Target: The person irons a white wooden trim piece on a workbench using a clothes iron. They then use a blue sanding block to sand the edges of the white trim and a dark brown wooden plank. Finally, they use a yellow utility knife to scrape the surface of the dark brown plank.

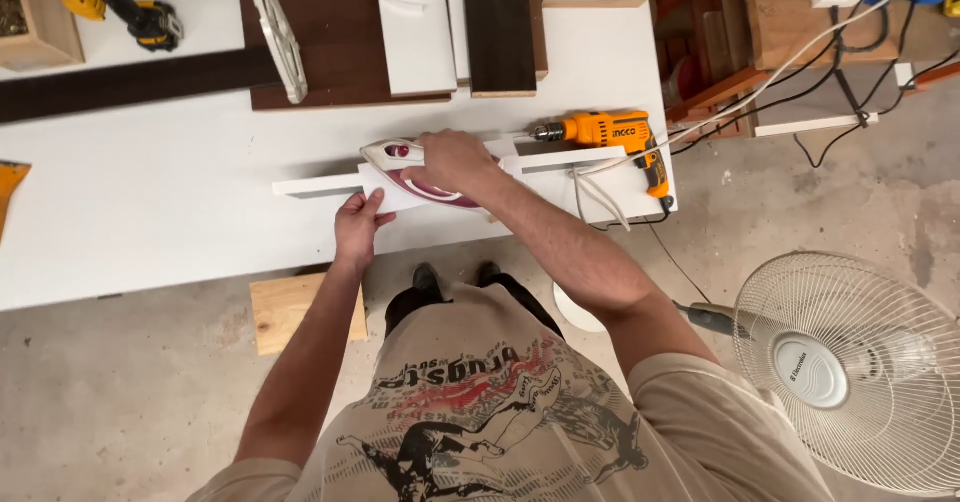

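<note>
Gripping the clothes iron [415,174] in your closed right hand [455,160], you press it on a narrow white board [310,186] lying near the tabletop [150,212] edge; your left hand [358,227] pinches that board's near edge, beside an orange drill [610,134].

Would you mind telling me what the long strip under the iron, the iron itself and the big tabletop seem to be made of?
The long white strip, steadied by the left hand, looks like white-faced board, flat and matte. The iron, under the right hand, seems glossy moulded plastic, white with a magenta trim; its soleplate is hidden. The tabletop appears to be smooth white laminate board, though its core cannot be seen.
</note>
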